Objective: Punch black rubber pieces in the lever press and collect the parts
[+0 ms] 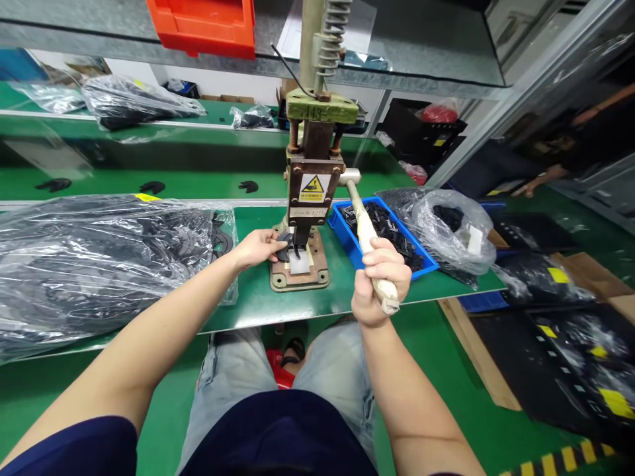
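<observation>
A green hand press (321, 109) stands on the green bench, its dark ram down near a small metal plate (299, 262) on the base. My left hand (258, 248) pinches a black curved part (284, 246) at the left side of the ram. Fingers of my right hand (381, 281) are wrapped round the tape-covered lever (364, 225), which slopes down toward me from the press's right side. Right of the press sits a blue tray (421, 256) of small black parts.
Plastic bags of black parts (114, 258) lie on the left. A clear bag (454, 231) lies right of the tray. Black parts (152, 188) sit on the strip behind. An orange bin (202, 26) is overhead. Another person's hand (538, 180) shows far right.
</observation>
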Available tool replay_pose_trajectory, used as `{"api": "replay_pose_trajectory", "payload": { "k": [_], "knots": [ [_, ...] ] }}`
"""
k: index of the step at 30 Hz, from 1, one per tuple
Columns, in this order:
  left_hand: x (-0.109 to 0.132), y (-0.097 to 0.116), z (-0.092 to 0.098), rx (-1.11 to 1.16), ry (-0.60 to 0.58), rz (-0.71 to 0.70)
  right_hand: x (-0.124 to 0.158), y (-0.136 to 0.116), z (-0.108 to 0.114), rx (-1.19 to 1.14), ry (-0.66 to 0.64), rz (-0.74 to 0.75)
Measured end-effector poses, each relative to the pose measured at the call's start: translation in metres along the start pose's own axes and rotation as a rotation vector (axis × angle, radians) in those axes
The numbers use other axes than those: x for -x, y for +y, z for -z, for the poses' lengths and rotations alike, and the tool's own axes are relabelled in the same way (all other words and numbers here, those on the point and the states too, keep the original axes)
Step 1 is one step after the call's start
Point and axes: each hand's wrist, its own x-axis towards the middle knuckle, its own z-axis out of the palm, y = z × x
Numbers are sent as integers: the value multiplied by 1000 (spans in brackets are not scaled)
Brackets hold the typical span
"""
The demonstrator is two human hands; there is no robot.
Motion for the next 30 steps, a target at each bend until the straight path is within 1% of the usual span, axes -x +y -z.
{"api": "replay_pose_trajectory", "payload": {
  "k": [4, 7, 14, 16, 18, 20, 21, 24, 26, 27, 28, 29, 30],
  "knots": [
    [-1, -1, -1, -12, 21, -2, 1, 0, -1, -2, 14, -11],
    [0, 2, -2, -4, 28, 34, 1, -1, -2, -8, 26, -31],
    [-4, 19, -3, 2, -18, 216, 4, -1, -3, -36, 54, -48],
    [-6, 22, -3, 20, -37, 289, 5, -1, -3, -50, 56, -43],
    [-8, 24, -3, 49, -58, 361, 0, -3, -4, -56, 54, -20],
    [-7, 24, -5, 92, -61, 399, -17, -5, -6, -74, 53, 17],
    [-6, 24, -6, 118, -54, 401, -31, -5, -9, -92, 55, 31],
    [1, 25, -12, 180, -18, 389, -85, 0, -19, -200, 41, 36],
    [6, 25, -17, 195, -4, 376, -120, 8, -28, -276, -29, 13],
    [8, 26, -19, 197, 0, 367, -132, 12, -32, -285, -75, 0],
    [9, 27, -21, 202, 2, 355, -138, 17, -35, -271, -113, -14],
    [11, 28, -22, 209, 5, 341, -139, 22, -38, -241, -139, -28],
    [12, 29, -22, 220, 11, 326, -134, 26, -39, -201, -130, -36]
  ]
}}
